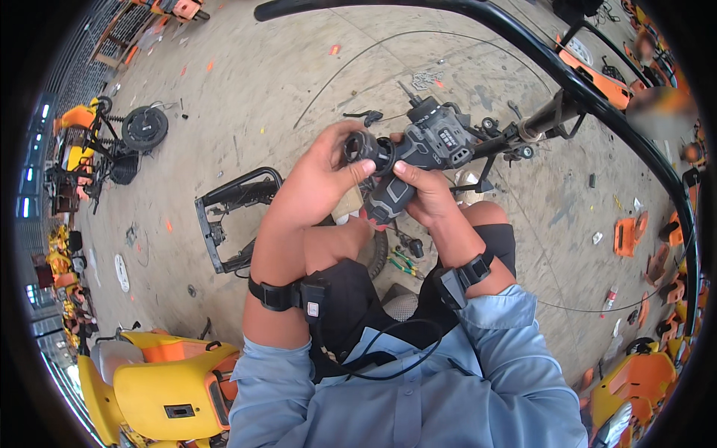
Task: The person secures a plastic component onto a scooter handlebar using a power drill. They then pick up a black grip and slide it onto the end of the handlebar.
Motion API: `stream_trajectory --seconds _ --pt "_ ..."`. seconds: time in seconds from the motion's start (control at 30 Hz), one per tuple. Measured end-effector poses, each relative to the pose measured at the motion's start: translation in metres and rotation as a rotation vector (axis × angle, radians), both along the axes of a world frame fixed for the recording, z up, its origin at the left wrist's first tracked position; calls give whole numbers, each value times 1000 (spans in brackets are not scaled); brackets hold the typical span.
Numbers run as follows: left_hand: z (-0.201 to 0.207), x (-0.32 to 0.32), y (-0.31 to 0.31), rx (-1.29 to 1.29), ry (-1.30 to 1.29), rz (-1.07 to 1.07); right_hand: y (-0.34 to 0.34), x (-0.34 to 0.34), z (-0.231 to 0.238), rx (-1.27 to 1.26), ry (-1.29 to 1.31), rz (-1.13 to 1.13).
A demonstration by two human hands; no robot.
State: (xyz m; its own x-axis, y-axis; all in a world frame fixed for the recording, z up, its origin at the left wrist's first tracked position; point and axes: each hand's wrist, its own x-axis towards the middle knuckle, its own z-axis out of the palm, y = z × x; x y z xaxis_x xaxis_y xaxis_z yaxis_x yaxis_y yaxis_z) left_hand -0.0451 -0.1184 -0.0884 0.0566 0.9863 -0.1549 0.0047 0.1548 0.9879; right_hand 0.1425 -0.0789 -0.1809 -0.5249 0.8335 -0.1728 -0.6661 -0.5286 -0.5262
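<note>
L hand (315,178) clamped on blk round part (358,148); R hand (431,196) wrapped round grey/blk power tool (441,136), just right of the part, mid-scene, bit pointing far. Blk metal frame (208,233) on floor to left, yellow body panel (153,381) near left, w/ blk bar (478,21) arcing far to right.

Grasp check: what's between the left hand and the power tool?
Head view: a black round part, held by the left hand, beside the power tool.
</note>
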Motion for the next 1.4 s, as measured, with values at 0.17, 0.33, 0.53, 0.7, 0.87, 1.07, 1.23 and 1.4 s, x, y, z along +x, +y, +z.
stream_trajectory --seconds 0.17,0.33,0.53,0.7,0.87,1.07,1.23,1.4 --pt "-2 5 4 -23 254 -113 4 -3 -1 -14 6 31" --pt "-5 7 5 -36 193 -105 2 1 2 9 -47 22" --pt "0 12 2 111 349 -147 5 4 1 -4 -49 33" --pt "14 27 0 90 459 -168 5 2 -3 -42 -119 -6" --pt "16 29 -3 126 572 -168 6 3 -2 -109 -195 46" --pt "11 24 -2 73 539 -93 2 0 -2 -119 -15 17" --pt "19 -12 -1 229 340 -37 7 7 -4 -7 -34 -8" --pt "-2 -40 -2 269 793 467 4 3 -2 -31 -27 -12"
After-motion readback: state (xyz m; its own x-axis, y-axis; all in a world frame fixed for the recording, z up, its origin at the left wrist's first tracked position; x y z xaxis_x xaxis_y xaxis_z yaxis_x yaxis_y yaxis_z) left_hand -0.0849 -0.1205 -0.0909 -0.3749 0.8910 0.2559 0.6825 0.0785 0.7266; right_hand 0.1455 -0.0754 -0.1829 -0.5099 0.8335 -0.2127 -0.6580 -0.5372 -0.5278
